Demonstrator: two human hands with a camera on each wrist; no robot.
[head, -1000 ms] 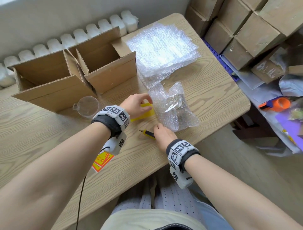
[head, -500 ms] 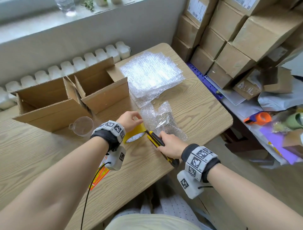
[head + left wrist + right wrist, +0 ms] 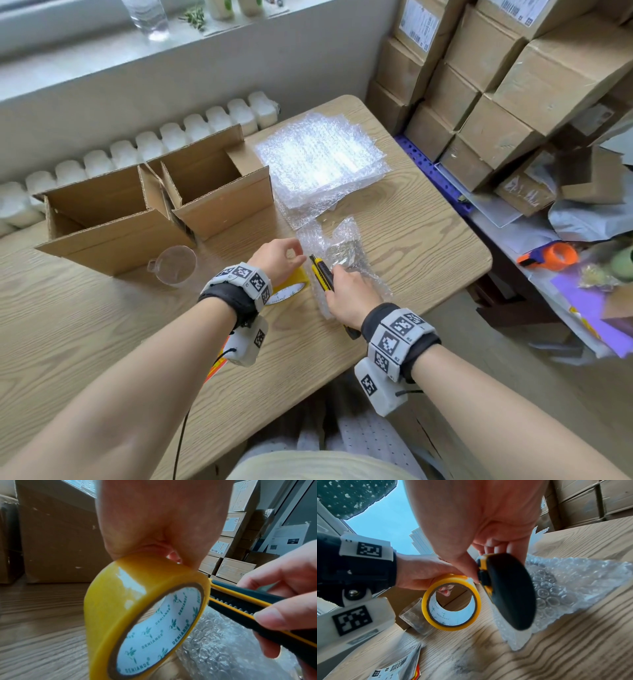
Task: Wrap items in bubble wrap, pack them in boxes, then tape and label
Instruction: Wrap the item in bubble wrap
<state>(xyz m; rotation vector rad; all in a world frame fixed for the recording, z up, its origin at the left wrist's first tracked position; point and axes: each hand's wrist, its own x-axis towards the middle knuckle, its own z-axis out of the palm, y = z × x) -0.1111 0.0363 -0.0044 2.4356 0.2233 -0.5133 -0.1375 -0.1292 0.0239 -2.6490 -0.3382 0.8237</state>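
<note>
- Head view: the left hand [image 3: 279, 258] grips the yellow tape roll [image 3: 291, 286], mostly hidden beneath it; the right hand [image 3: 347, 296] is closed round the utility knife [image 3: 322, 274], its tip just right of the left fingers. The bubble-wrapped item [image 3: 346, 257] lies on the tabletop [image 3: 411, 233] under and beyond the right hand.
- Left wrist view: the roll hangs below the palm, knife touching its right edge.
- Right wrist view: the knife sits under the curled fingers, roll to their left, wrap to their right.

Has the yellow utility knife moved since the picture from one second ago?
Yes. The utility knife then lay on the table near the front edge; now the right hand grips it, raised, its tip beside the tape roll and wrapped bundle.
</note>
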